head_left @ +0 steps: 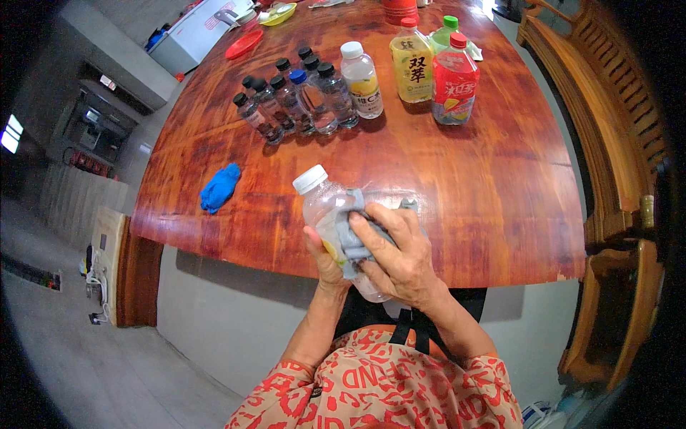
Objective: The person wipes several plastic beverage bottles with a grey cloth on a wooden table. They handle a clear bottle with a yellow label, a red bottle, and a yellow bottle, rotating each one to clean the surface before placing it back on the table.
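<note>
A clear plastic bottle (321, 207) with a white cap leans to the left above the table's near edge. My left hand (326, 261) grips its side, the thumb along the bottle. My right hand (400, 254) presses a grey-blue cloth (351, 232) against the bottle's label, fingers bent over the fabric. Part of the yellow label shows under the cloth; the rest is covered. Left of the bottle, a crumpled blue cloth (220, 188) lies on the tabletop, touched by neither hand.
On the wooden table (500, 193), several dark-capped bottles (279, 104) stand grouped beside a white-capped bottle (363, 82). Right of them are a yellow drink bottle (412, 64), a red drink bottle (455, 82) and a green-capped bottle (446, 28). A wooden bench (607, 114) flanks the right side.
</note>
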The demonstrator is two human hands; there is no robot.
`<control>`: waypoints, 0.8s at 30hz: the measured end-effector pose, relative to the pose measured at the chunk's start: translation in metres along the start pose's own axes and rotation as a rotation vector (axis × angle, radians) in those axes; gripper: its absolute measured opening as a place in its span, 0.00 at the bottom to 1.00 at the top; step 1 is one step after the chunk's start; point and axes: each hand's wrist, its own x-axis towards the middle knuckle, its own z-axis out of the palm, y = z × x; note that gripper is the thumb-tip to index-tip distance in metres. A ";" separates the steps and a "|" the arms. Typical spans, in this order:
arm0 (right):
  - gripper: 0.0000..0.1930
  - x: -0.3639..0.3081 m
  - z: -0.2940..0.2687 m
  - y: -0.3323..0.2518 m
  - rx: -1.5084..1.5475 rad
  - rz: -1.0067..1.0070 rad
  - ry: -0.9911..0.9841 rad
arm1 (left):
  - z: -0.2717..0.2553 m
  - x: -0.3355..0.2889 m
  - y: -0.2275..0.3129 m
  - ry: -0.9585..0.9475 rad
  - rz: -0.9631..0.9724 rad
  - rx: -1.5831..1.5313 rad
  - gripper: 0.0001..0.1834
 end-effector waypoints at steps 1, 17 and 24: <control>0.30 -0.005 -0.001 -0.003 -0.018 -0.010 -0.010 | -0.007 0.003 -0.002 0.003 -0.003 -0.025 0.47; 0.22 -0.011 -0.003 -0.006 -0.118 -0.081 0.005 | 0.012 -0.008 -0.001 0.035 -0.174 -0.041 0.45; 0.26 -0.005 0.003 0.001 0.036 0.073 0.080 | 0.009 -0.004 -0.005 -0.037 -0.111 -0.066 0.42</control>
